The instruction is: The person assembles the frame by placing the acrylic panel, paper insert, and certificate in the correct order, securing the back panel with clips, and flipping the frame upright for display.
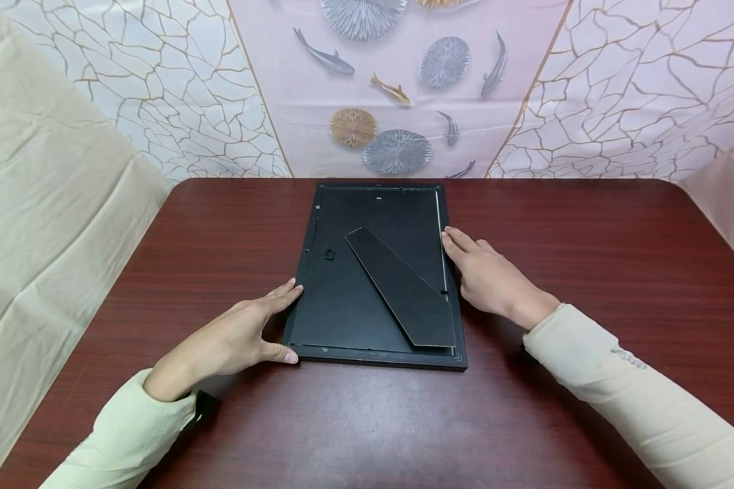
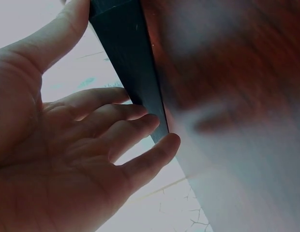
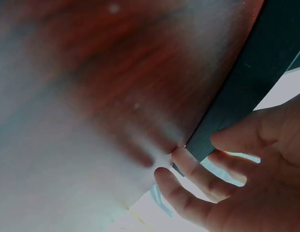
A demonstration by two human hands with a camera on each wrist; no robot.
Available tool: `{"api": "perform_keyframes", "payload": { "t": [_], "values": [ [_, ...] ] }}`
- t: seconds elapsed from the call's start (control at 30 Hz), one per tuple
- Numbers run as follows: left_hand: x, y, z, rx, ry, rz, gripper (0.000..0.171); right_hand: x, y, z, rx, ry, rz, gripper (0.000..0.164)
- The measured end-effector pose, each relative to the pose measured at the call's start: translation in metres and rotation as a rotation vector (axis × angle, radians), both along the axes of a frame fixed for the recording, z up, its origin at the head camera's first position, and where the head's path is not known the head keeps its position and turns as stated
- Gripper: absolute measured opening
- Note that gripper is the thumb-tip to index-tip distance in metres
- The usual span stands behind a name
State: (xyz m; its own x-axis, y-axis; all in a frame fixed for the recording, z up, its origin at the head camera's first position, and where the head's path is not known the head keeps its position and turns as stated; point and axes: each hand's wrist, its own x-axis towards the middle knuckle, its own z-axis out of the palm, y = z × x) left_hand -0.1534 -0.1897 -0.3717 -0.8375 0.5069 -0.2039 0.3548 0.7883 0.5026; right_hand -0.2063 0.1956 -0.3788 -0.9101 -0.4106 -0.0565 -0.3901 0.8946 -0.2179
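A black picture frame (image 1: pixel 367 305) lies face down on the table, its backing board upward. The easel-back stand (image 1: pixel 404 285) slants across the board, its wide end near the lower right corner. My left hand (image 1: pixel 232 339) touches the frame's left side with fairly straight fingertips, thumb spread toward the near left corner. Along the opposite side, the fingers of my right hand (image 1: pixel 489 272) rest at the frame's edge. Both wrist views show loosely extended fingers against the frame's black side wall (image 2: pixel 126 53). A pale strip shows along the right inner edge of the backing.
The glossy dark red wooden table (image 1: pixel 367 421) extends around the frame on all sides. Behind it hangs a patterned cloth (image 1: pixel 397 88) with fish and round motifs. Plain pale fabric (image 1: pixel 49 204) borders the left side.
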Motion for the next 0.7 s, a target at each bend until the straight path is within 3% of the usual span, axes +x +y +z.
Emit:
{"api": "perform_keyframes", "payload": {
  "t": [0.5,0.7],
  "values": [
    [0.000,-0.001,-0.001,0.006,0.006,-0.007,0.101,0.002,-0.014,-0.003,0.257,0.124,-0.012,0.059],
    [0.002,-0.001,-0.001,0.015,-0.004,0.001,0.101,0.004,-0.015,-0.006,0.302,0.199,0.008,0.055]
  ]
}}
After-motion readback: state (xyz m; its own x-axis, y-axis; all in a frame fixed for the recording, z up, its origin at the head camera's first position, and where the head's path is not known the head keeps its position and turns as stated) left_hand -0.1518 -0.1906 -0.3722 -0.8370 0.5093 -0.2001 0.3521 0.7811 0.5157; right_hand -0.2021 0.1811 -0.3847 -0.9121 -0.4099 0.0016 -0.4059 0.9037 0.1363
